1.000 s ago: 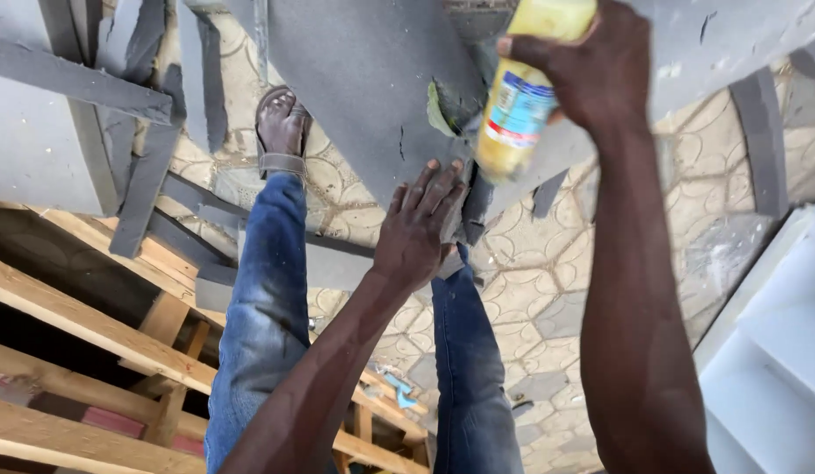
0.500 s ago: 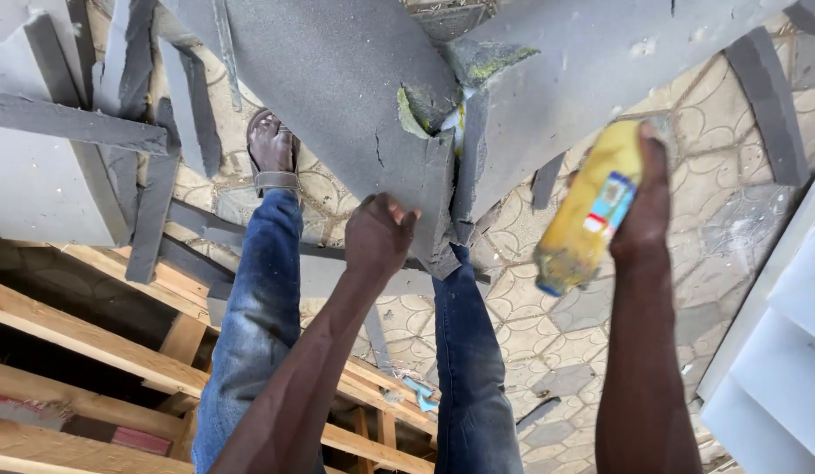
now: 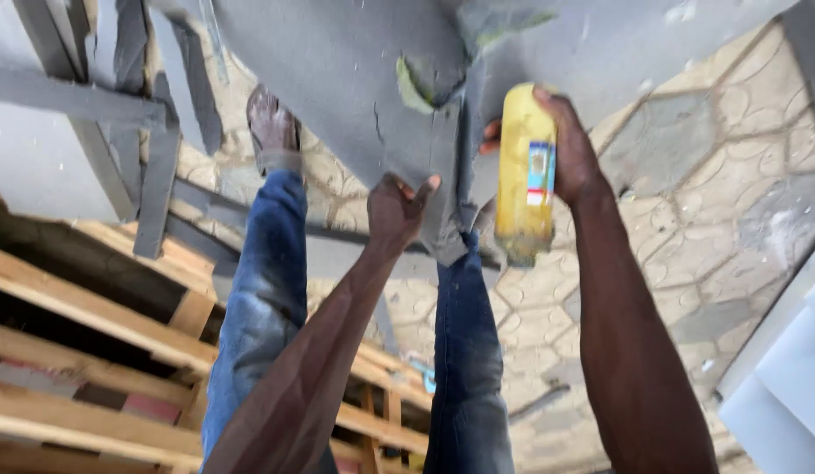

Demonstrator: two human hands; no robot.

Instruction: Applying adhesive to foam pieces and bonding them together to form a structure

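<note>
Your left hand (image 3: pixel 397 209) presses, fingers curled, against the near edge of the grey painted panel (image 3: pixel 337 79). Right of it, your right hand (image 3: pixel 570 149) clamps the yellow bottle (image 3: pixel 525 184) beside the seam. You're mid-application; next, steady aim there.
</note>
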